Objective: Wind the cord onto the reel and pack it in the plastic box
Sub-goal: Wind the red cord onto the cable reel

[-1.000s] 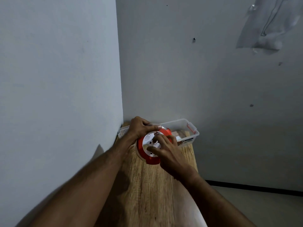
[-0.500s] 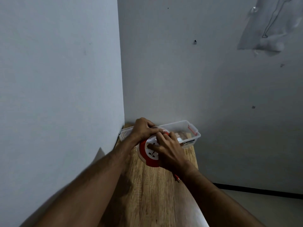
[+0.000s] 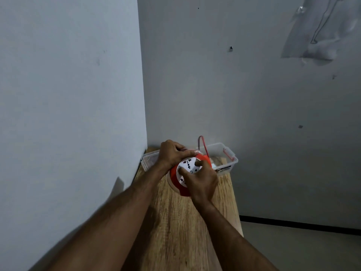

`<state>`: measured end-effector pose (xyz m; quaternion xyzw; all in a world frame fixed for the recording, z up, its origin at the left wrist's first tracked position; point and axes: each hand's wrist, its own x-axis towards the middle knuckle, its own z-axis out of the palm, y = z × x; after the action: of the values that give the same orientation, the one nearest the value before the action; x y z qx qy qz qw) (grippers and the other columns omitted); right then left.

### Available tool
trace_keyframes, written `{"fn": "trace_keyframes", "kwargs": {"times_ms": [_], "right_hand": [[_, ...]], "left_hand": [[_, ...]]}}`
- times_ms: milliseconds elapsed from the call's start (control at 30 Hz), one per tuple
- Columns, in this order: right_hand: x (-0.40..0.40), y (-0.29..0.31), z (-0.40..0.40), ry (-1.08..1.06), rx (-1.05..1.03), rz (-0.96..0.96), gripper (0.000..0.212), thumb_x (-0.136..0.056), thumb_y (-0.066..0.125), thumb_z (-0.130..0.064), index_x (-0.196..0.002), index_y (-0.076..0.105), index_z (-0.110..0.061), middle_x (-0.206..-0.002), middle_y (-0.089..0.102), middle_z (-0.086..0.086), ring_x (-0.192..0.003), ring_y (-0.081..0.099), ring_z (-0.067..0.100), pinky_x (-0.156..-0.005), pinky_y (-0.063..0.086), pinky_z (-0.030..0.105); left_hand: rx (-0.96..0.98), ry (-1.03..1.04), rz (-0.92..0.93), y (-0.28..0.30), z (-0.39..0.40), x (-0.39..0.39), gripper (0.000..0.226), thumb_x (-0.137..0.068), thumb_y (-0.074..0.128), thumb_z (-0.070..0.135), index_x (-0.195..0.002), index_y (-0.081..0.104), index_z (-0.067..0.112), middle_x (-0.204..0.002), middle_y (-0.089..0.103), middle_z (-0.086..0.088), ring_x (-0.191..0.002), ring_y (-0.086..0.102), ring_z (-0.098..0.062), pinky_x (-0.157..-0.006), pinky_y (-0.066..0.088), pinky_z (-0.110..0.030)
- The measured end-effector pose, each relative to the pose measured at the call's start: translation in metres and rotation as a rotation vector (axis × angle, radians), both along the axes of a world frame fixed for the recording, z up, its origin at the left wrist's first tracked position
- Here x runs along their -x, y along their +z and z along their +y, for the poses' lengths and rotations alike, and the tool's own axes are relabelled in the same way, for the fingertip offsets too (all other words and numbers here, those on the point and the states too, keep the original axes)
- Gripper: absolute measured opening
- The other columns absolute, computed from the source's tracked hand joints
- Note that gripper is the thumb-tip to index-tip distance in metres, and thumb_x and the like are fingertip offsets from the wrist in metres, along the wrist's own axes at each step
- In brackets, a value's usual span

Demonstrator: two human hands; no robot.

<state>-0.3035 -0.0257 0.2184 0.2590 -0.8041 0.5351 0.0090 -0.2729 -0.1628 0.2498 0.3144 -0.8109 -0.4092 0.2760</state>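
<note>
A round red reel [image 3: 176, 184] with a white socket face [image 3: 188, 165] is held above the wooden table. My left hand [image 3: 171, 153] grips its upper rim. My right hand [image 3: 203, 181] covers its right side, fingers pressed on the white face. A loop of red cord [image 3: 203, 144] arcs up from behind the reel, over the clear plastic box [image 3: 227, 153]. The box stands at the table's far end against the wall, with some small items inside. The cord wound on the reel is hidden by my hands.
The narrow wooden table [image 3: 181, 231] runs along the left wall [image 3: 68, 114] into a corner. Its right edge drops to the floor [image 3: 302, 251]. A clear plastic bag [image 3: 322, 30] hangs on the back wall at upper right.
A loop of red cord now arcs up behind the reel over the box. My right hand has turned on the reel's face. The camera view has shifted slightly.
</note>
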Motion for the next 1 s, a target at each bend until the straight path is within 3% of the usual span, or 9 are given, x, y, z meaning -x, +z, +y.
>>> {"fn": "trace_keyframes", "kwargs": {"times_ms": [100,200,267,367,467,567,667,800,1000], "right_hand": [[-0.008,-0.006,-0.009,-0.139,0.121,-0.456,0.062,-0.071,0.090,-0.041,-0.120,0.063,-0.014,-0.116,0.069,0.002,-0.103,0.069,0.022,-0.067,0.054,0.020],[-0.007,0.006,-0.019,-0.311,0.391,-1.103,0.070,-0.071,0.091,-0.037,-0.121,0.053,-0.007,-0.115,0.062,0.010,-0.109,0.066,0.034,-0.088,0.060,0.052],[-0.003,0.018,-0.023,-0.353,0.537,-1.285,0.078,-0.074,0.090,-0.026,-0.134,0.043,-0.007,-0.125,0.055,0.018,-0.119,0.060,0.042,-0.098,0.052,0.061],[-0.004,0.023,-0.013,-0.229,0.527,-1.313,0.053,-0.082,0.083,-0.015,-0.119,0.047,-0.005,-0.112,0.065,0.021,-0.090,0.072,0.037,-0.080,0.060,0.054],[-0.012,0.015,0.005,-0.120,0.371,-0.920,0.023,-0.089,0.075,-0.013,-0.105,0.059,-0.013,-0.101,0.073,0.013,-0.075,0.076,0.025,-0.072,0.064,0.043],[-0.004,0.005,0.018,0.129,0.124,0.043,0.020,-0.088,0.076,-0.017,-0.104,0.064,-0.018,-0.103,0.073,0.002,-0.085,0.072,0.011,-0.074,0.059,0.021],[0.021,-0.008,0.026,0.454,-0.265,0.785,0.048,-0.078,0.085,-0.025,-0.120,0.062,-0.023,-0.125,0.063,0.004,-0.118,0.061,0.022,-0.099,0.054,0.044],[0.037,-0.004,0.029,0.634,-0.620,1.070,0.065,-0.072,0.088,-0.027,-0.131,0.061,-0.029,-0.142,0.048,0.010,-0.137,0.044,0.032,-0.111,0.038,0.061],[0.040,-0.003,0.023,0.625,-0.651,1.211,0.071,-0.074,0.086,-0.039,-0.137,0.055,-0.030,-0.145,0.043,0.012,-0.135,0.042,0.033,-0.109,0.038,0.056]], "left_hand": [[0.044,-0.010,-0.011,-0.004,0.004,0.003,0.044,-0.068,0.089,0.057,-0.081,0.085,0.015,-0.071,0.078,0.004,-0.055,0.071,-0.008,-0.052,0.058,-0.025],[0.054,-0.009,-0.017,-0.010,0.008,0.005,0.047,-0.067,0.088,0.059,-0.085,0.085,0.016,-0.075,0.078,0.003,-0.057,0.071,-0.007,-0.054,0.060,-0.026],[0.030,-0.013,-0.013,-0.013,0.008,0.004,0.053,-0.064,0.085,0.065,-0.084,0.085,0.016,-0.076,0.079,0.002,-0.058,0.073,-0.008,-0.060,0.065,-0.035],[-0.016,0.011,-0.025,-0.015,0.001,0.002,0.049,-0.068,0.085,0.062,-0.079,0.084,0.015,-0.074,0.079,-0.001,-0.057,0.074,-0.009,-0.061,0.065,-0.039],[-0.054,0.033,-0.035,-0.011,-0.002,-0.001,0.042,-0.073,0.086,0.056,-0.078,0.082,0.014,-0.076,0.080,-0.002,-0.056,0.074,-0.009,-0.059,0.063,-0.032],[-0.026,0.010,-0.041,-0.007,-0.005,-0.004,0.042,-0.074,0.084,0.057,-0.077,0.082,0.015,-0.071,0.077,0.003,-0.055,0.072,-0.008,-0.057,0.061,-0.027],[-0.019,0.002,-0.055,-0.004,-0.008,-0.008,0.042,-0.077,0.083,0.054,-0.084,0.083,0.013,-0.075,0.077,0.003,-0.059,0.073,-0.009,-0.055,0.057,-0.019],[-0.035,-0.031,-0.080,-0.004,-0.008,-0.009,0.042,-0.075,0.084,0.055,-0.083,0.083,0.014,-0.075,0.079,0.001,-0.058,0.073,-0.011,-0.056,0.058,-0.022],[-0.080,-0.100,-0.062,-0.004,-0.006,-0.009,0.038,-0.071,0.089,0.048,-0.084,0.084,0.013,-0.074,0.079,-0.001,-0.064,0.077,-0.015,-0.067,0.066,-0.037]]}}
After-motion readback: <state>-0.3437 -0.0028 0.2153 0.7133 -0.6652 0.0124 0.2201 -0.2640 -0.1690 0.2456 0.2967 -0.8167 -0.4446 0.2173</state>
